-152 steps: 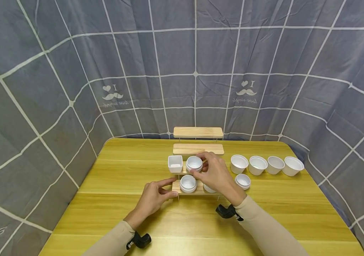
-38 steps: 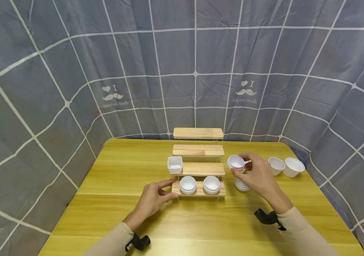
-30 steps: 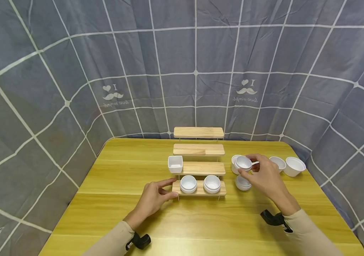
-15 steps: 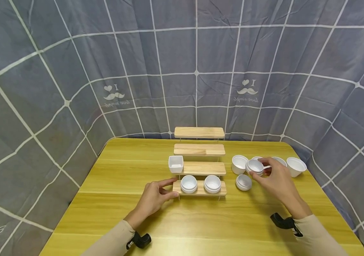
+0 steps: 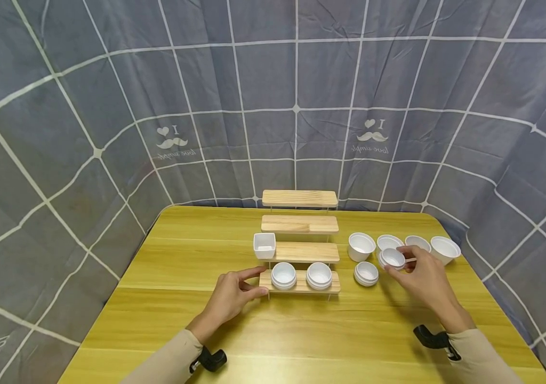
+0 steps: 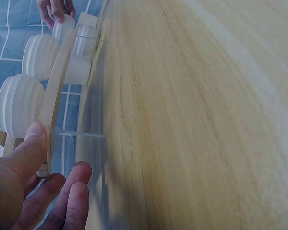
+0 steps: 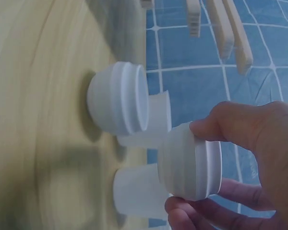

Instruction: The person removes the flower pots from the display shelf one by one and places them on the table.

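My right hand [image 5: 424, 274] pinches a small white ribbed cup [image 5: 392, 258] between thumb and fingers. In the right wrist view this cup [image 7: 189, 163] is off the tabletop, its mouth facing up in the head view. A matching ribbed cup [image 5: 366, 273] stands on the table just left of it. At the front left end of a stepped wooden display stand, my left hand [image 5: 232, 298] grips the lowest board [image 6: 59, 91], thumb on top and fingers below. That board bears two ribbed cups, the left one [image 5: 283, 275] and the right one [image 5: 319, 275].
A square white cup [image 5: 264, 245] stands on the left end of the second board [image 5: 306, 252]. Behind the held cup, several taller white cups stand in a row, among them a left one [image 5: 361, 246] and a right one [image 5: 446, 249]. A grey checked curtain [image 5: 297, 133] surrounds the table.
My right hand has taken the ribbed cup off the second board, carried it right past the other loose ribbed cup, and lowered it. My left hand has stayed on the stand.
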### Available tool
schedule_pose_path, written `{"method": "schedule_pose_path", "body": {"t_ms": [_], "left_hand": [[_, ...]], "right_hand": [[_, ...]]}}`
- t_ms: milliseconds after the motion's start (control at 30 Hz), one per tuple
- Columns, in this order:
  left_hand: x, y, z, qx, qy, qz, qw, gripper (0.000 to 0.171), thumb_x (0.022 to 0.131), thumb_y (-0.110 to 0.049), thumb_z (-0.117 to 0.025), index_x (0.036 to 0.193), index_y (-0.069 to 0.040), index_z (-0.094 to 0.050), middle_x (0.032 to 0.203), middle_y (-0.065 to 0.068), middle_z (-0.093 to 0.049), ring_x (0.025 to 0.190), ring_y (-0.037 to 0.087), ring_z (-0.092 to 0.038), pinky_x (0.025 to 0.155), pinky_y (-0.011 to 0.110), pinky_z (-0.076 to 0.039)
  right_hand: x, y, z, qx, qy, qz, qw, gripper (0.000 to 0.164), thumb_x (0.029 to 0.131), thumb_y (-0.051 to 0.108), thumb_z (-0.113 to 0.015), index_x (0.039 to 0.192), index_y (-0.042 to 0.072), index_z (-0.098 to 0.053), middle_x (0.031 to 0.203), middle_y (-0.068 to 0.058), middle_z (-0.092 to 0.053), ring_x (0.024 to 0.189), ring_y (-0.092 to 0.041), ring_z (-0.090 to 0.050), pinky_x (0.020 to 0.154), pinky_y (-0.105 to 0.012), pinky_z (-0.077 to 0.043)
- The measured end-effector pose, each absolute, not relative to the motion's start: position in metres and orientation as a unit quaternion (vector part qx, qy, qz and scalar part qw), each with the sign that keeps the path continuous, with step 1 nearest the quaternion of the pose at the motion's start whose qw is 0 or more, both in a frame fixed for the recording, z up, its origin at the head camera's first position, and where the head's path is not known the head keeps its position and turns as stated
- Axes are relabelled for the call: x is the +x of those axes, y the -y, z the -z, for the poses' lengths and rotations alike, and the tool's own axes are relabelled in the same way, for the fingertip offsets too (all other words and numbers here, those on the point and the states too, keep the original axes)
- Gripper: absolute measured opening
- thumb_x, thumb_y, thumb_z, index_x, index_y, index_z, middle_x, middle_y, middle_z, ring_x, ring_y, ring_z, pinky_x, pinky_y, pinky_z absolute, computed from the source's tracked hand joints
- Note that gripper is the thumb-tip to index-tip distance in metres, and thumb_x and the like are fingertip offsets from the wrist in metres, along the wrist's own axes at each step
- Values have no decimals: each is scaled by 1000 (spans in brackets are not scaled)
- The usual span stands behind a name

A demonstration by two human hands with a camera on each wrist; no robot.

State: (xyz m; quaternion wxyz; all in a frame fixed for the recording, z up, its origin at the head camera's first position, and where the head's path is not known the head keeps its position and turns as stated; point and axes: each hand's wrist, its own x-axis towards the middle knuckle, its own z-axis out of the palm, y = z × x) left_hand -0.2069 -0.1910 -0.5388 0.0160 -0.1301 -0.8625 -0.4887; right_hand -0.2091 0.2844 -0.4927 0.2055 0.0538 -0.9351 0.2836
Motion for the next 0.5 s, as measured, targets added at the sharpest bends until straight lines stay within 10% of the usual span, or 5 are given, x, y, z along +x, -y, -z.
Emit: {"method": "schedule_pose_path", "body": {"t_ms": [500], "left_hand": [[-208, 191, 539, -129, 864, 485, 18, 54, 97, -24, -97, 148, -17, -82, 137, 14, -86, 89, 18, -89, 55, 22, -48]], "right_hand": [[-210, -297, 509, 36, 949, -274, 153, 57, 92, 25, -102, 130, -7, -76, 121, -31, -82, 95, -37, -84, 75, -23, -58]]}}
